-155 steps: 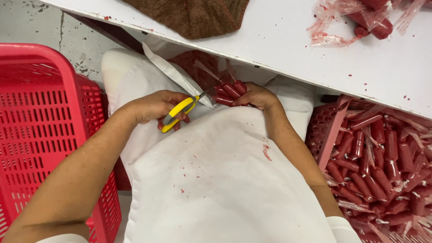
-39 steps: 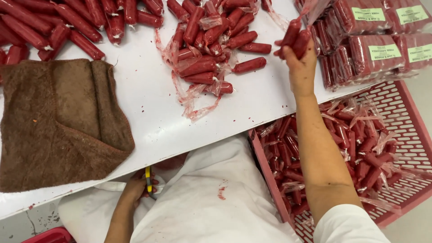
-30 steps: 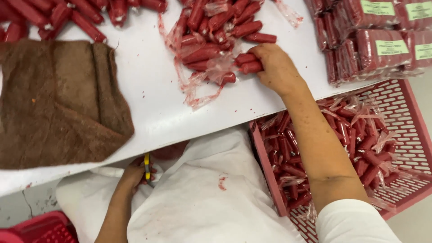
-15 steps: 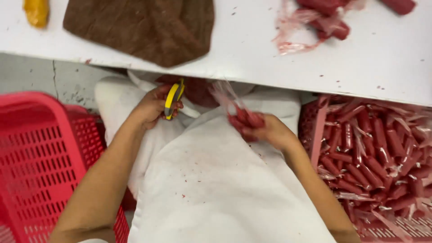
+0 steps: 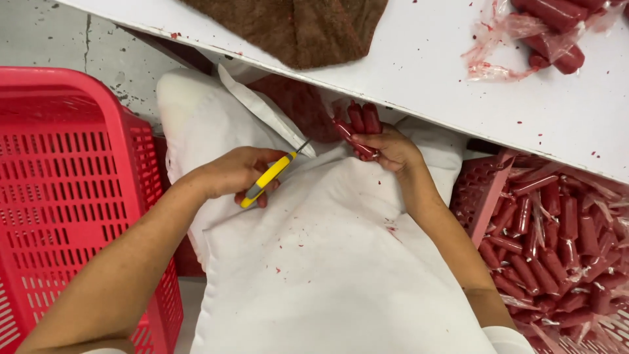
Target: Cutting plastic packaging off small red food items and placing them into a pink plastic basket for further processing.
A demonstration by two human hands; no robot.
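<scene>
Sausages (image 5: 357,124), a small red bunch of them, sit clamped in your right hand (image 5: 392,147) over your lap, just below the edge of the white table (image 5: 419,62). Around you, going down in size: the white apron (image 5: 314,262) across your knees, the empty red basket (image 5: 62,196) at your left, the red crate (image 5: 557,249) of loose sausages at your right, the brown towel (image 5: 295,26) on the table. Your left hand (image 5: 239,174) is closed around yellow-handled scissors (image 5: 272,176), blade tip aimed at the bunch but still apart from it. You look to be at the cutting step; next, bring the blades to the wrapping without nicking the meat. Half a second ago the scissors stood upright near the table edge; now they are lowered and pointed across.
</scene>
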